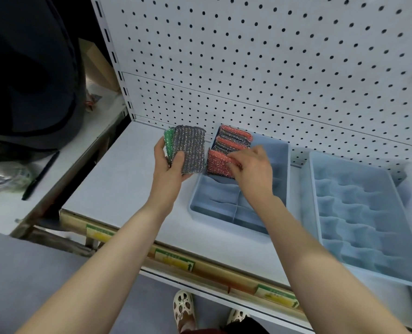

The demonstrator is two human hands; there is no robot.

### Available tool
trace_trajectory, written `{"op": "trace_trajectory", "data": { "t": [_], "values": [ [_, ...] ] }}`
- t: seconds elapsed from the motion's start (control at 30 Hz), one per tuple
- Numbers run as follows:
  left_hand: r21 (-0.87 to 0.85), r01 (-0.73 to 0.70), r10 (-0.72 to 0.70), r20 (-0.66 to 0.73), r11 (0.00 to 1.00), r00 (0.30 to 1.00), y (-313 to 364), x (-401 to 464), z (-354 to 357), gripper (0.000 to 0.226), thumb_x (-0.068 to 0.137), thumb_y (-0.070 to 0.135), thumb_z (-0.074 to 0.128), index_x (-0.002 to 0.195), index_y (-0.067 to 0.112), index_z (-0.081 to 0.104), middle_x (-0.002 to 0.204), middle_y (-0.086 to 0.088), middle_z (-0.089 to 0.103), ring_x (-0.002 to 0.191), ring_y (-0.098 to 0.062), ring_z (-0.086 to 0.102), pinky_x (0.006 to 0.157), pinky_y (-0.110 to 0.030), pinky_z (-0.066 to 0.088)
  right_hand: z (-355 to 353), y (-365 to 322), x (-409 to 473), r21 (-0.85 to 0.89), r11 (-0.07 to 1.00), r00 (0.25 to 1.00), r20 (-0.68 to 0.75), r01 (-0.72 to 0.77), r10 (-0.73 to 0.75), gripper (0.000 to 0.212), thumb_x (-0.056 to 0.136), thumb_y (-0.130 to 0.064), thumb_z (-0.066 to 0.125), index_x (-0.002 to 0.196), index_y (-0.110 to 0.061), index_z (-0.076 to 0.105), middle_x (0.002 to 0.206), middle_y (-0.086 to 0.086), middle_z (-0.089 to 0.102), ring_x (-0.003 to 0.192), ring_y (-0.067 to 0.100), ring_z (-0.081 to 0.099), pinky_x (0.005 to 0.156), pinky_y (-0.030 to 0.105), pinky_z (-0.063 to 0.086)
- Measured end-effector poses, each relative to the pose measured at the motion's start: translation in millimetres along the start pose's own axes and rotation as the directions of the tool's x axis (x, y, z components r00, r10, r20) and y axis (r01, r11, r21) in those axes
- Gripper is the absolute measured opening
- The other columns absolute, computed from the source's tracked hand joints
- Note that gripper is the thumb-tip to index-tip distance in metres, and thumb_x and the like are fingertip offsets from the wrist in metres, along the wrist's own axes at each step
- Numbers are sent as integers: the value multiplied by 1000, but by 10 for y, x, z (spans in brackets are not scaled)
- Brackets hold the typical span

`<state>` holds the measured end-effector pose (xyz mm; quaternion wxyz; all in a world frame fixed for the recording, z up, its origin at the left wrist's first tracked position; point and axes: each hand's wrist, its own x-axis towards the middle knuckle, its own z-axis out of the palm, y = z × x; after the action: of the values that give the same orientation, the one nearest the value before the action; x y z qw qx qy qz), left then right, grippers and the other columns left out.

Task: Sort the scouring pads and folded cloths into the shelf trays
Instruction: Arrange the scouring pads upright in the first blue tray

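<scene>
Blue plastic trays sit side by side on a white shelf (118, 184) in front of a pegboard (272, 68). The left tray (200, 201), split into compartments, already holds a few red scouring pads (234, 138) standing on edge at its far end. The right hand (250, 167) pinches another red pad (218, 162) and is tucking it into the row just in front of them, fingers curled over its top edge. The left hand (169, 165) grips a small fan of waiting pads, a silver-grey pad (191, 150) in front and a green pad (169, 141) behind, held up just left of the tray and clear of the shelf.

Sorting looks to be at an early stage: only the far corner of the left tray is filled, its nearer compartments stand bare, and the larger tray (369, 208) to the right holds nothing visible. No folded cloths appear anywhere in view, so that part of the job seems not yet begun. The grey and green pads still need their own compartments.
</scene>
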<state>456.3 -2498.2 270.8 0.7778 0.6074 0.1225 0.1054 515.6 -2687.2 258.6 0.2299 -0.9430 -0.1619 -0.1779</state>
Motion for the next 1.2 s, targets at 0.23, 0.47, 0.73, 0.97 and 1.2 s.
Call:
{"op": "trace_trajectory", "data": {
  "t": [0.23, 0.47, 0.73, 0.97, 1.2],
  "values": [
    [-6, -4, 4, 21, 1000, 1000, 31, -38, 5, 38, 100, 18, 52, 125, 45, 41, 124, -3, 59, 108, -15, 66, 79, -27, 57, 23, -35, -12, -41, 997, 986, 153, -64, 69, 24, 91, -33, 67, 109, -17, 73, 102, 1, 72, 109, 24, 52, 80, 36, 51],
    [-11, 35, -32, 165, 999, 986, 46, -69, 103, 29, 100, 26, 53, 127, 29, 44, 119, -9, 61, 104, -18, 68, 78, -29, 57, -189, -423, 136, 598, 715, 930, 290, -361, 227, 19, 82, -39, 76, 88, -33, 59, 85, -11, 68, 75, -1, 63, 71, 24, 54],
    [76, -37, 42, -68, 996, 997, 26, 36, -33, 22, 100, 18, 51, 119, 28, 44, 115, -3, 60, 95, -9, 68, 74, -28, 59, -335, -103, 76, 354, 850, 906, 311, -391, 287, 34, 94, -19, 63, 126, -16, 52, 100, 6, 65, 89, 28, 63, 82, 41, 53],
    [82, -5, 15, -119, 997, 993, -72, 16, -112, 31, 99, 14, 52, 126, 27, 42, 112, 2, 62, 101, -16, 66, 88, -36, 56, -218, -149, 43, -231, 971, 969, 247, 67, -8, 40, 87, -4, 61, 125, -17, 62, 116, 4, 65, 105, 29, 58, 74, 35, 47],
    [120, 20, -7, -111, 993, 994, -52, -49, -108, 34, 99, 15, 52, 131, 24, 42, 118, -5, 61, 107, -21, 64, 94, -39, 54, 89, -306, -54, -214, 965, 949, 304, 152, -81, 41, 85, 0, 61, 124, -12, 58, 101, 10, 67, 96, 30, 58, 65, 35, 39]
  ]
}}
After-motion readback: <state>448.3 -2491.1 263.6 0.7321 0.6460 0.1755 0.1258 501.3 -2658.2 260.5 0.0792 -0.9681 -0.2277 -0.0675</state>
